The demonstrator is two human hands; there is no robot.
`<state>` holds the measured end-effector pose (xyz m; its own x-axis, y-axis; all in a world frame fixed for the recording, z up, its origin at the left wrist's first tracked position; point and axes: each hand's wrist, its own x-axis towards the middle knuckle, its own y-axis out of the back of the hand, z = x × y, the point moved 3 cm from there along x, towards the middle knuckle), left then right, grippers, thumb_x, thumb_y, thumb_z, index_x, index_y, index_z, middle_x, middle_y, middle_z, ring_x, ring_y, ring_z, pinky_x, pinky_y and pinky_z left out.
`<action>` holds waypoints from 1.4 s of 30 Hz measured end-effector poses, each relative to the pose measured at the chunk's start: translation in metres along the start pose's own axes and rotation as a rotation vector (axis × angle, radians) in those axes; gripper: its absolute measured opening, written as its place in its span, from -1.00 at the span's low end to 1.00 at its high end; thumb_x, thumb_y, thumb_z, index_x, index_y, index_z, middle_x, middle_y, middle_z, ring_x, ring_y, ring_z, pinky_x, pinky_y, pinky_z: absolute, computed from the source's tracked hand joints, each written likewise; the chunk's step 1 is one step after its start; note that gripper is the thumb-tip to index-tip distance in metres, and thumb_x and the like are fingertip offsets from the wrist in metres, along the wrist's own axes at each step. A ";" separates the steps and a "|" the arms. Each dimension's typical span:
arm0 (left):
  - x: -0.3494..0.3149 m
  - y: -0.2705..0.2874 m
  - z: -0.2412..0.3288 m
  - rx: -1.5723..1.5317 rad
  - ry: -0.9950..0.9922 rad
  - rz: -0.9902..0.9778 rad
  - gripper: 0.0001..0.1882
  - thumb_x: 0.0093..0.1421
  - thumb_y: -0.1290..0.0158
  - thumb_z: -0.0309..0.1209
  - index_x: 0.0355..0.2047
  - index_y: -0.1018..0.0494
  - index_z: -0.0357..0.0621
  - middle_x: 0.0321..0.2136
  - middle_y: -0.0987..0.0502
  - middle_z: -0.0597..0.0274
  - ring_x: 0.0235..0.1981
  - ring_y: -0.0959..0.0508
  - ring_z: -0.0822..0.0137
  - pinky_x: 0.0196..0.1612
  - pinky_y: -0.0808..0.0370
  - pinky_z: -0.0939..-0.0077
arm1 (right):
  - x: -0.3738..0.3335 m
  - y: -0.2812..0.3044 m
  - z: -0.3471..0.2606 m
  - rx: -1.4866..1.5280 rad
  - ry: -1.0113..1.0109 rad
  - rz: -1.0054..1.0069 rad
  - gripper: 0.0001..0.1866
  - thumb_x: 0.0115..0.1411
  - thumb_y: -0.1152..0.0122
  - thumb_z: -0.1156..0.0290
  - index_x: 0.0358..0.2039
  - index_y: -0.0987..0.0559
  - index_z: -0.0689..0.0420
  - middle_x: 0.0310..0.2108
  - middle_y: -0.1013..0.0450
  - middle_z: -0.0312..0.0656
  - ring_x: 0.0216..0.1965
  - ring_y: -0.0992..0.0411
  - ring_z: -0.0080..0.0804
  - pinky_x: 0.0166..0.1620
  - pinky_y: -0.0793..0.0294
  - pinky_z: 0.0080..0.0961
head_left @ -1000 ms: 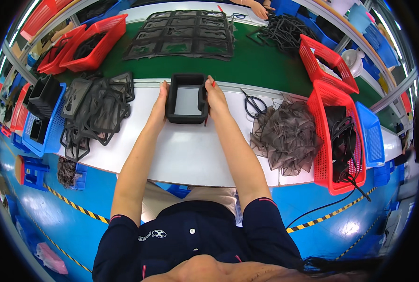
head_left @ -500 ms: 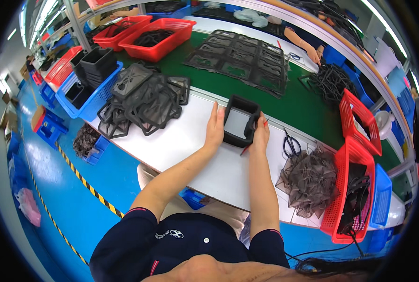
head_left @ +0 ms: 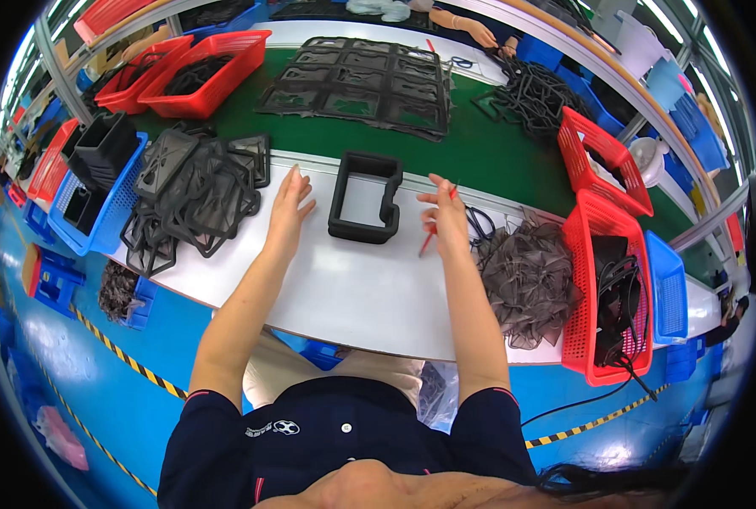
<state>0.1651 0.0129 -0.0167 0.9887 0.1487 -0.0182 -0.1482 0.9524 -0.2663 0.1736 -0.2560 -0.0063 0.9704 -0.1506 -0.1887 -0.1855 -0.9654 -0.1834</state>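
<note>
Flanking black frame (head_left: pixel 361 229): basket (head_left: pixel 580 318) of cables (head_left: pixel 622 293)

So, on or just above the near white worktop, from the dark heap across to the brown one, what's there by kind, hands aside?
Heaps (dark frames, brown mesh): 2
Box-shaped black frame: 1
Red pen-like tool, right hand: 1
Scissors, partly hidden: 1
Total: 5

The frame (head_left: pixel 361 229) between left hand (head_left: pixel 287 210) and right hand (head_left: pixel 451 219) is black, the stick (head_left: pixel 427 243) in right hand red, the worktop (head_left: pixel 352 297) below white.
</note>
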 end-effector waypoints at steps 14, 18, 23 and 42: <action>0.007 0.102 0.115 1.730 -0.634 0.266 -0.81 -0.06 -0.17 -0.41 -0.39 -0.48 -0.13 -0.49 -0.49 0.18 -0.32 -0.47 0.19 -0.28 -0.38 0.31 | -0.043 0.023 0.030 -0.207 0.224 0.026 -0.58 0.33 0.18 0.10 -0.37 -0.48 0.18 -0.72 -0.11 -0.48 -0.65 -0.04 -0.75 -0.57 0.03 -0.73; 0.005 0.102 0.108 1.819 -0.771 0.235 -0.82 -0.12 -0.18 -0.42 -0.48 -0.41 -0.10 -0.48 -0.48 0.21 -0.26 -0.45 0.20 -0.27 -0.32 0.30 | -0.049 0.034 0.020 0.053 0.347 0.118 -0.51 0.34 0.25 0.02 -0.37 -0.47 0.19 -0.64 -0.23 -0.40 -0.66 -0.13 -0.71 -0.59 -0.09 -0.73; -0.032 0.092 0.127 0.920 -0.287 0.108 -0.74 -0.04 -0.19 -0.54 -0.28 -0.47 -0.24 -0.43 -0.53 0.27 -0.40 -0.48 0.47 -0.29 -0.42 0.59 | -0.073 0.038 -0.007 0.064 0.414 0.054 -0.47 0.33 0.31 -0.03 -0.34 -0.45 0.20 -0.52 -0.32 -0.29 -0.64 -0.22 -0.67 -0.63 -0.16 -0.72; -0.164 0.025 -0.005 0.917 -0.431 -0.180 -0.61 -0.12 -0.28 -0.40 -0.23 -0.45 -0.09 -0.02 -0.32 0.08 0.03 -0.30 0.10 0.08 -0.26 0.30 | -0.132 -0.007 0.019 0.090 0.084 -0.375 -0.76 0.25 0.01 0.40 -0.18 -0.51 0.28 -0.21 -0.49 -0.08 -0.13 -0.45 -0.39 -0.08 -0.46 -0.49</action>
<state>-0.0005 0.0106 -0.0252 0.9328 -0.1055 0.3445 -0.1375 0.7797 0.6109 0.0441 -0.2258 0.0009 0.9820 0.1882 -0.0136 0.1748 -0.9348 -0.3093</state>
